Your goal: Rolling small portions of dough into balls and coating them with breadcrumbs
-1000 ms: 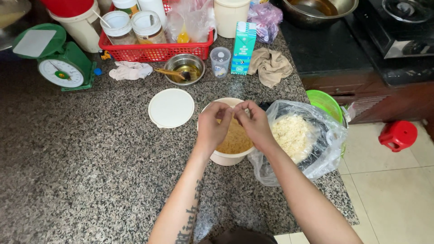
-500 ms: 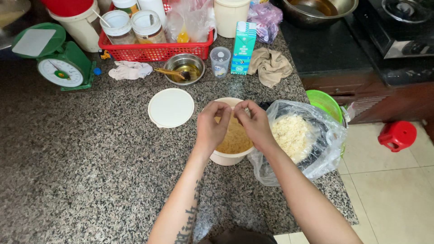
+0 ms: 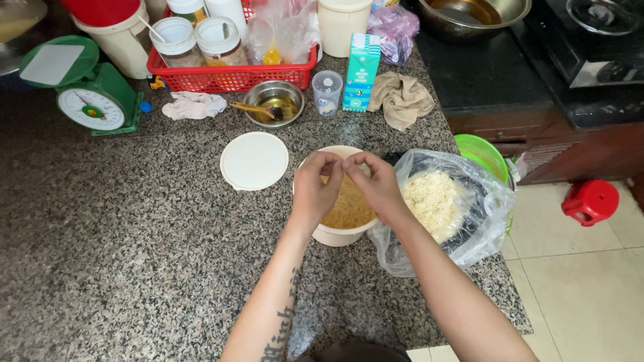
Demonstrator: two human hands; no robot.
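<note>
You work over a rough-speckled, polished granite counter (image 3: 134, 255); the tub (image 3: 339, 234) looks matt cream plastic, the bag (image 3: 483, 221) thin glossy film, the bowl (image 3: 274, 100) shiny metal.

Head camera, looking steeply down, near countertop (image 3: 134, 268)

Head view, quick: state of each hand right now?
Left hand: fingers pinched together over the cream tub of yellowish crumbs; what they hold cannot be told.
Right hand: same, fingers pinched, contents hidden.

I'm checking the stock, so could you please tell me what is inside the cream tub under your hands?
The tub holds yellowish shreds. Both hands cover much of them, so the fill level is hidden.
</note>
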